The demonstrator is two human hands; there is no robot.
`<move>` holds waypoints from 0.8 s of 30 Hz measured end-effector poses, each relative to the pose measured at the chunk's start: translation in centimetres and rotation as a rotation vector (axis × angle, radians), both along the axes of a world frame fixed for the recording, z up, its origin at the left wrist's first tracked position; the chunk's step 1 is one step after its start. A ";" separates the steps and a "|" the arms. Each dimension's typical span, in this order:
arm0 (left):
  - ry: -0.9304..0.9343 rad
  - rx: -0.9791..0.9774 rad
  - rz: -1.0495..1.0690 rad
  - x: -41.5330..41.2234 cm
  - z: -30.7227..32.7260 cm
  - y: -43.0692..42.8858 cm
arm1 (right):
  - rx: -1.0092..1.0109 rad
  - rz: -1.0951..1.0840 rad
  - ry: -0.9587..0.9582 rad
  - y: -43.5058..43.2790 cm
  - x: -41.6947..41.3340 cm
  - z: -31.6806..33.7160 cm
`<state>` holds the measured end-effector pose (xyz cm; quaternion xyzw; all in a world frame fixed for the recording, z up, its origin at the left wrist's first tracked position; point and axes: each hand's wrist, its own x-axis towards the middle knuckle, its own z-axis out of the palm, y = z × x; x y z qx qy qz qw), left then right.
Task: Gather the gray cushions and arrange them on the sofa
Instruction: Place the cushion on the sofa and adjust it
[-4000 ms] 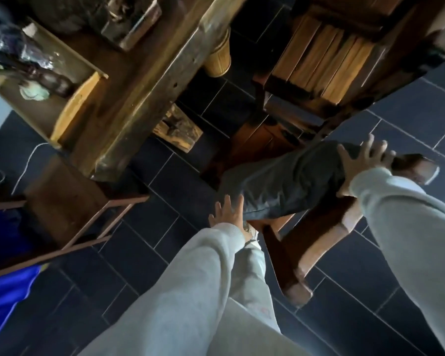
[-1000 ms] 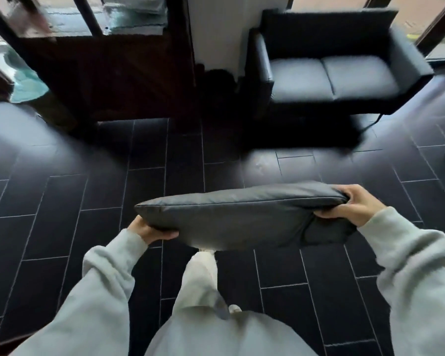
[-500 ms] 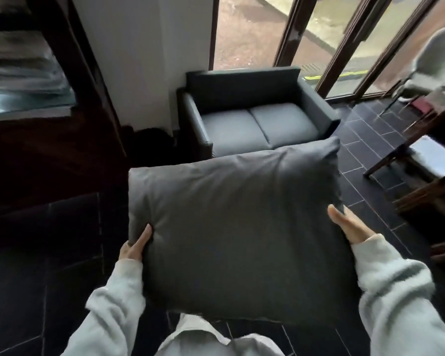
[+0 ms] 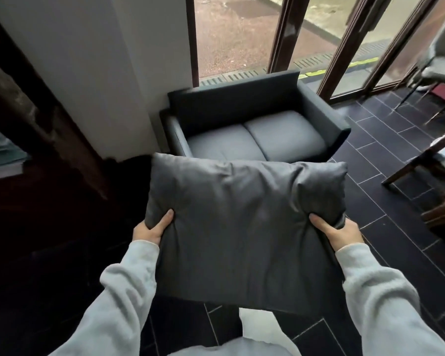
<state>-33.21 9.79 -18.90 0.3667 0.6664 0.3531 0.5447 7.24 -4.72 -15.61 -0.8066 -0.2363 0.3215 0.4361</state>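
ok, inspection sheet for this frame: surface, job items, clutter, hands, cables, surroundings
Surface: dark tiled floor.
Job's things: gray cushion held flat-on in front of the person; dark two-seat sofa ahead, only its two seat pads on it.
Clutter: wooden chair at right.
Hands: left hand and right hand grip the cushion's side edges.
Cables: nothing seen.
Surroundings: white wall, glass doors behind the sofa.

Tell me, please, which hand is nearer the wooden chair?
Right. The right hand has its grip on the cushion edge facing the wooden chair; the left hand holds the opposite edge.
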 end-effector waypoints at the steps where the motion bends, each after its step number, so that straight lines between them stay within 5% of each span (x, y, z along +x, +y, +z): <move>1: 0.004 -0.002 -0.010 1.5 0.2 1.4 | 0.012 -0.010 0.015 1.5 1.6 -0.4; 24: 0.164 -0.162 -0.118 35.5 -3.5 34.1 | -0.137 -0.058 0.102 32.6 35.5 -3.3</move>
